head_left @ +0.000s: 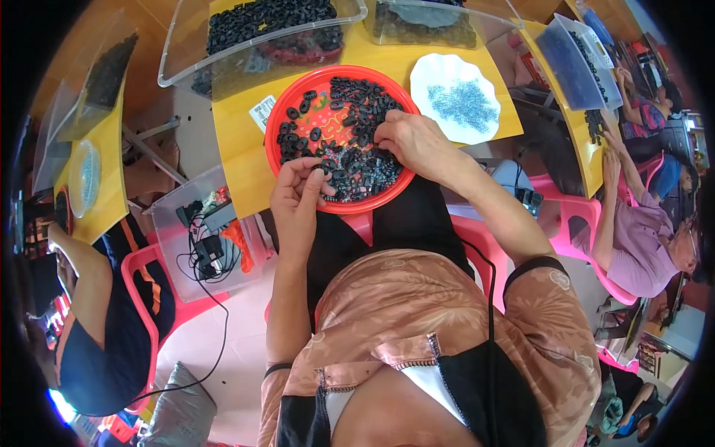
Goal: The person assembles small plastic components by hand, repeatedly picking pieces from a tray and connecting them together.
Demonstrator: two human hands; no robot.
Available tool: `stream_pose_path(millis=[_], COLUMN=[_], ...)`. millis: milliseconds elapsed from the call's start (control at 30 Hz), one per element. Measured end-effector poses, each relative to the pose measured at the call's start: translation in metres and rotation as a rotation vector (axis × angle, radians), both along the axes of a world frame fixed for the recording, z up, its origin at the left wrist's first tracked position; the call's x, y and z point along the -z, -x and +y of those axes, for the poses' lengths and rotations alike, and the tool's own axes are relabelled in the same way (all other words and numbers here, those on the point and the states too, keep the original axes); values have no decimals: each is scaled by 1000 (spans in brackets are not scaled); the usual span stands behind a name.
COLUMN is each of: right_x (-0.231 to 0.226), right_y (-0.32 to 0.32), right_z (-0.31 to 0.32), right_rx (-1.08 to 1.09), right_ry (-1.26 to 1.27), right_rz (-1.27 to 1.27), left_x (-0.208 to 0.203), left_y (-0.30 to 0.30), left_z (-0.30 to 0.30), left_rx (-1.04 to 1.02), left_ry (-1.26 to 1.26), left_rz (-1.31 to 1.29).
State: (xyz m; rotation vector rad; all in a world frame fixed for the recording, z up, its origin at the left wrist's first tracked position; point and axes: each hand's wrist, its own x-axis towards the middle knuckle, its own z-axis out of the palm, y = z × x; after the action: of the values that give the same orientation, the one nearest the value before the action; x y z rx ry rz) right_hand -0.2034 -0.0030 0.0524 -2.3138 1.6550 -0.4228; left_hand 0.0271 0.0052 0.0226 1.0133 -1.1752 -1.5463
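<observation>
A round red tray rests at the yellow table's near edge, over my lap. Small black oval plastic parts are heaped in its far right, with more scattered along its left side. Tiny shiny pieces mix with black ones in the near part. Over the tray's near left, my left hand pinches a black plastic part between thumb and fingertips. My right hand reaches in from the right, its fingers closed together at the heap's edge; whatever they hold is hidden.
A white scalloped plate of small clear bluish pieces lies right of the tray. Clear bins of black parts stand behind. Left, a clear box holds cables. Co-workers sit on both sides, one in a pink shirt. A black cable hangs down my front.
</observation>
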Motion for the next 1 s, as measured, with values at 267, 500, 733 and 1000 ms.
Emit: stream_pose_path(millis=[267,500,733,1000], right_x=[-2,4,2,3], right_y=[-4,-1,6,1], right_z=[-4,-4,-3,-3], right_rx=[-67,-51,-5,-70], right_ry=[11,55,98,138], right_rz=[116,95,25,71], left_x=[0,0,-1,-1], left_y=[-1,-1,-1,-1], left_z=[0,0,0,0], left_rx=[1,9,9,12], left_ry=[-2,4,2,-3], left_rz=[-9,-11,-4,-22])
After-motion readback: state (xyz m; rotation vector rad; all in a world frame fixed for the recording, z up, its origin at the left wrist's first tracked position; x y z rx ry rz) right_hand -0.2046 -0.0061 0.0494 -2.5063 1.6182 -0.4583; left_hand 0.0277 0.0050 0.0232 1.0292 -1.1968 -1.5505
